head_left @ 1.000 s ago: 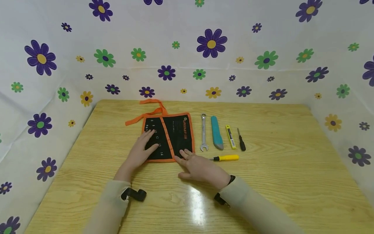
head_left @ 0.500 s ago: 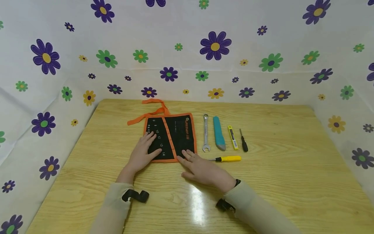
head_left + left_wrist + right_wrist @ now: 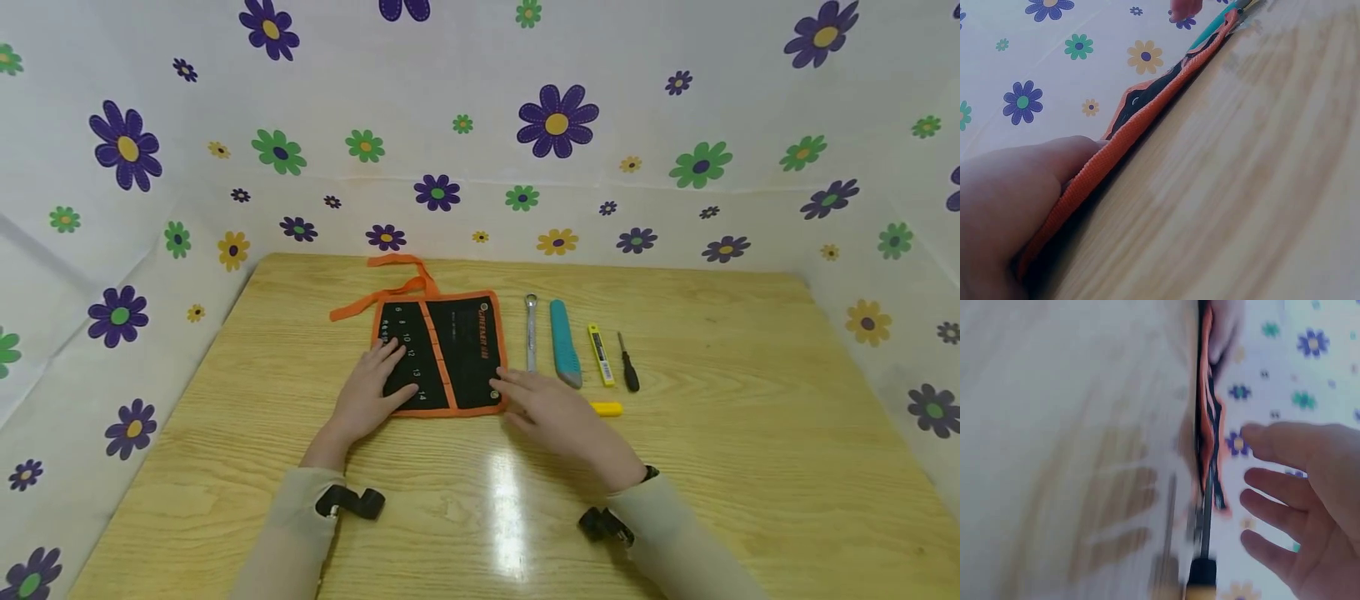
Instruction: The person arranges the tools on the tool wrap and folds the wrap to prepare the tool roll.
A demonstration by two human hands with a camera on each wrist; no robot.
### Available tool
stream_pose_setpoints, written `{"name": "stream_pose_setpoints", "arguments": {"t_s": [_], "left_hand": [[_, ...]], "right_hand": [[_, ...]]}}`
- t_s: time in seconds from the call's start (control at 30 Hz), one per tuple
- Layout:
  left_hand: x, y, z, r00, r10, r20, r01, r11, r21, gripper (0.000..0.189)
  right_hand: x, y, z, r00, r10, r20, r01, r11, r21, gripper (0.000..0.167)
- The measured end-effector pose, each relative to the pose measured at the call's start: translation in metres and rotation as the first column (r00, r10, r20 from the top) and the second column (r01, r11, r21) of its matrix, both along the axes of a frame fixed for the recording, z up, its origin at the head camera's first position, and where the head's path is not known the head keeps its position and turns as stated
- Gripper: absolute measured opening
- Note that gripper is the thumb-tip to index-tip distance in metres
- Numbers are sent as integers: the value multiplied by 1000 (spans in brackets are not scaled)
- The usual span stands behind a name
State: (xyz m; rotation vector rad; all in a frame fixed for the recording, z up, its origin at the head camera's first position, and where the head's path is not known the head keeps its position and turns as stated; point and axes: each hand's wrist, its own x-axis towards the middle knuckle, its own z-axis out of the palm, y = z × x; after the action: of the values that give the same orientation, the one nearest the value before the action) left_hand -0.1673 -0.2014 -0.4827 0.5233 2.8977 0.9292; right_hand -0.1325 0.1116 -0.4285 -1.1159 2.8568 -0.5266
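A black tool pouch [image 3: 468,350] with orange trim and printed size numbers lies flat on the table. My left hand [image 3: 363,400] rests on its left side, fingers spread; in the left wrist view the thumb lies along the orange edge. Over the pouch's lower right corner is my right hand [image 3: 555,417], its fingers extended and holding nothing. Beneath that hand lies a yellow-handled screwdriver [image 3: 609,409], its shaft hidden from the head view. The right wrist view shows the screwdriver's shaft [image 3: 1207,519] pointing at the pouch, apart from the fingers.
Right of the pouch lie a combination wrench [image 3: 532,333], a teal utility knife [image 3: 564,342], a narrow yellow labelled pack [image 3: 601,354] and a small black screwdriver [image 3: 630,371]. Orange ties [image 3: 397,287] trail behind the pouch. Flowered cloth [image 3: 495,150] encloses the wooden table [image 3: 712,433].
My right hand has left the pouch's lower middle and moved right, now covering the wrench's lower end and the yellow-handled screwdriver's shaft. The left hand stays on the pouch. The head view has shifted slightly.
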Motion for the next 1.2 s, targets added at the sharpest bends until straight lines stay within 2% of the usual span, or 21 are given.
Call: {"name": "stream_pose_setpoints", "arguments": {"t_s": [0.07,0.17,0.27,0.4,0.7,0.83,1.0,1.2], "left_hand": [[0,0,-1,1000,0,0,0,1000,-4,73],[0,-1,-1,1000,2,-4,-2,1000,-7,73],[0,-1,0,1000,3,-7,-3,1000,-11,72],[0,-1,1,1000,2,-5,-2,1000,-18,72],[0,-1,1,1000,-1,-11,1,1000,-22,71],[0,-1,1,1000,-2,-11,2,1000,-18,71],[0,-1,2,1000,-3,-13,3,1000,-15,71],[0,0,2,1000,-7,-12,6,1000,-26,71]], "right_hand": [[-4,10,-1,995,-78,-61,75,996,-49,47],[-11,26,-2,977,-202,-71,193,974,-119,44],[-17,39,-3,953,-302,-16,296,942,-158,43],[-25,49,-4,926,-370,74,378,911,-163,44],[-32,55,-6,897,-407,171,426,901,-89,53],[-32,55,-8,899,-407,163,419,907,-47,54],[-33,55,-11,913,-389,123,397,917,-43,51],[-29,56,-10,905,-406,130,418,905,-81,46]]}}
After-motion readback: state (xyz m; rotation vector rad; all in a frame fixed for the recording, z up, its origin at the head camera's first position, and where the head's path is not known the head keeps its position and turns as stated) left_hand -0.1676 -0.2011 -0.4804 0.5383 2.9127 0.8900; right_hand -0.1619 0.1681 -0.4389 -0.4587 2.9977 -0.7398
